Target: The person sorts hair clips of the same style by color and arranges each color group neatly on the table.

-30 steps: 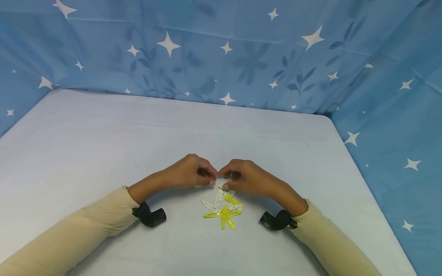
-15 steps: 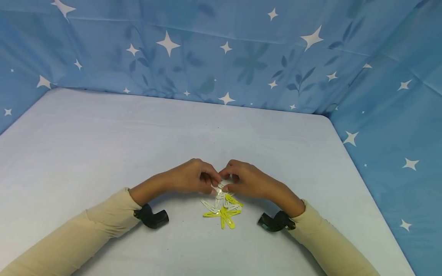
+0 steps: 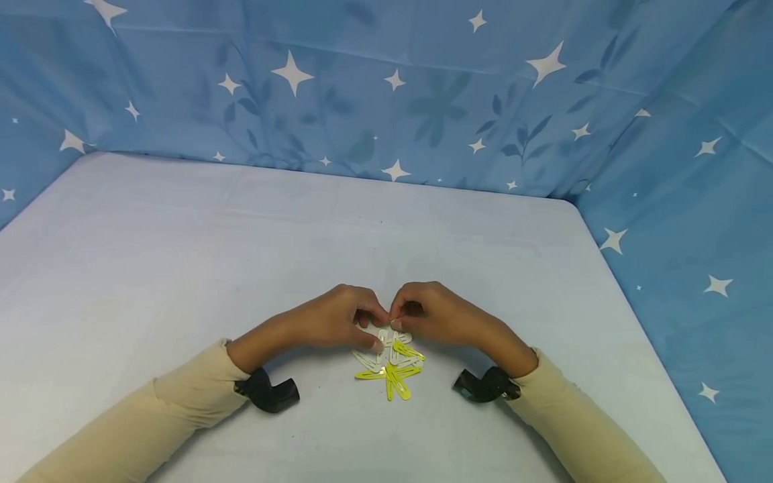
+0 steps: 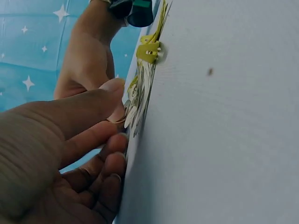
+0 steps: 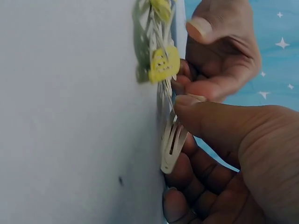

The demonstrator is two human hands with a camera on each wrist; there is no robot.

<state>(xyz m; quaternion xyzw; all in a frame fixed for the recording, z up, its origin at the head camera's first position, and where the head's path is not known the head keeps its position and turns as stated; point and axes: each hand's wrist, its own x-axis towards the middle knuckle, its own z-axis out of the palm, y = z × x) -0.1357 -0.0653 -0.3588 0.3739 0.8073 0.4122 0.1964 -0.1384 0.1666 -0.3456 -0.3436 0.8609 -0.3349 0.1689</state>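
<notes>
Several white snap hair clips (image 3: 366, 361) and yellow snap hair clips (image 3: 398, 386) lie in a small overlapping heap on the table. My right hand (image 3: 443, 315) is at the heap's far right side, pinching a white snap hair clip, mostly covered, between thumb and index finger. In the right wrist view, another white clip (image 5: 173, 147) shows below that thumb, close to the curled fingers. My left hand (image 3: 335, 318) is at the heap's left, thumb apart from the index finger, whose tip is close to the right fingertips. Nothing shows held in it.
A white cloth covers the table (image 3: 199, 235). Blue curtain (image 3: 362, 87) with white stars hangs behind and along the right side. Black wrist cameras (image 3: 268, 391) sit below both hands, near the table surface.
My left hand has shifted right and nearer to me, and its thumb and index finger have spread apart. My right thumb and index finger have come together.
</notes>
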